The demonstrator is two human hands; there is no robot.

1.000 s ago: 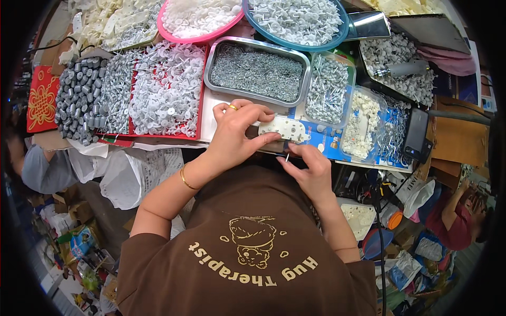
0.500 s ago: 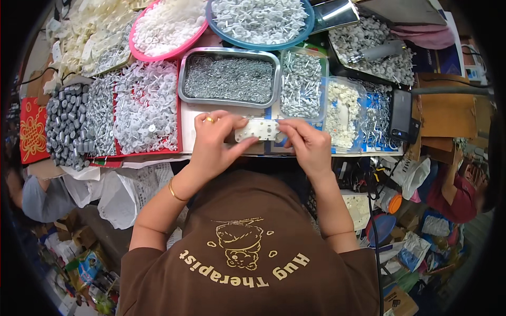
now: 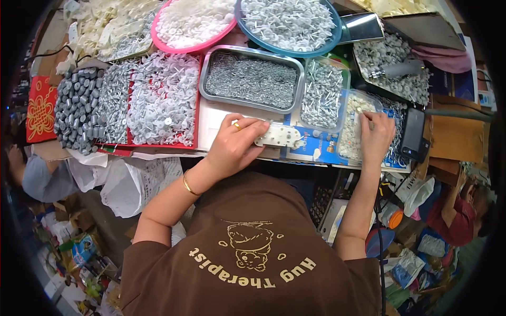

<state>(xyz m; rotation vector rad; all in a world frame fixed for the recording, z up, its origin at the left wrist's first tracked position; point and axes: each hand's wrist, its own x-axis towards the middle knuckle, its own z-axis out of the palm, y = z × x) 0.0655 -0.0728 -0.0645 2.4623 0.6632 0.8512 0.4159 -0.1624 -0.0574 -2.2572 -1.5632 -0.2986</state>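
My left hand (image 3: 238, 143) is closed on one end of a flat white plastic strip (image 3: 282, 136) with small holes and metal spots along it. The strip lies level just above the table's near edge. Over on the right, my right hand (image 3: 377, 138) dips its bent fingertips into a see-through tub (image 3: 348, 150) of small cream plastic pieces (image 3: 352, 118). Those fingers are drawn together in a pinch; whatever is between them is too small to make out.
Behind the strip stands a metal tray (image 3: 253, 103) of small pins. A red box (image 3: 197, 118) of white-headed nails is on the left, beside grey cylinders (image 3: 79, 105). Pink (image 3: 197, 50) and blue (image 3: 287, 51) bowls stand at the back. A black device (image 3: 414, 134) sits at right.
My right hand has left the strip and moved right to the tub of cream pieces. My left hand still holds the strip. The whole view has shifted a little.
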